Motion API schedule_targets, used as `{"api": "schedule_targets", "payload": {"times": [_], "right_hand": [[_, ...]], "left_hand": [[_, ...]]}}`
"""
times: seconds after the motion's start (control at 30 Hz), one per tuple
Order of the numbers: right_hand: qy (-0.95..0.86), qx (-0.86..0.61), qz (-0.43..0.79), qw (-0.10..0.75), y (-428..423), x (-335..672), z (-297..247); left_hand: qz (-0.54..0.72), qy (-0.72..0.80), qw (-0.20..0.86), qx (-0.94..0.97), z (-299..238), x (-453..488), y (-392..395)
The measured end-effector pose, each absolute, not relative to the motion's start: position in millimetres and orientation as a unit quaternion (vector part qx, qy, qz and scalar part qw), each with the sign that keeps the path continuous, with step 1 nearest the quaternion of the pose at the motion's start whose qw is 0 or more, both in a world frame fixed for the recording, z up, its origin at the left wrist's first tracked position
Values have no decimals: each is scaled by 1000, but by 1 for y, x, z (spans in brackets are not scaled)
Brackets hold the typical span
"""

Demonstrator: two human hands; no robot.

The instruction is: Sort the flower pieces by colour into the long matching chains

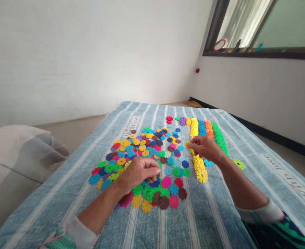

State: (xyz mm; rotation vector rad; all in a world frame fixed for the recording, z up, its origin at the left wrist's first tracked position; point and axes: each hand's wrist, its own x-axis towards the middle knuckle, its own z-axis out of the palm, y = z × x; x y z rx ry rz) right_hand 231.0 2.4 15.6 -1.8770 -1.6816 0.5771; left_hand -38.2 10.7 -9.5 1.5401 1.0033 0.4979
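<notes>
A spread of several flat, flower-shaped plastic discs (pixel 142 155) in many colours lies on a blue striped cloth (pixel 188 221). My left hand (pixel 138 173) rests on the near part of the pile, fingers curled and pinched over the discs. My right hand (pixel 205 147) pinches a yellow disc (pixel 188 145) at the side of a long yellow row (pixel 197 152) of joined discs. Beside it lie a blue row (pixel 201 127), an orange row (pixel 208 128) and a green row (pixel 220 138).
A lone light-green disc (pixel 239 164) lies right of my forearm. Red, green and purple discs (pixel 177 119) sit at the far end of the rows. A grey cushion (pixel 17 155) is at the left. White walls and a window (pixel 266 24) stand behind.
</notes>
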Motion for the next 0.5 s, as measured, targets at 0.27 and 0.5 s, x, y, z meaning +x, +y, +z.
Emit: {"api": "schedule_targets", "payload": {"times": [0.27,0.5], "right_hand": [[-580,-763,148,245,53,294,18],[-574,-781,146,199,103,304,14]], "left_hand": [[206,438,578,657,-10,-39,11],[206,439,588,647,-14,-40,13]]}}
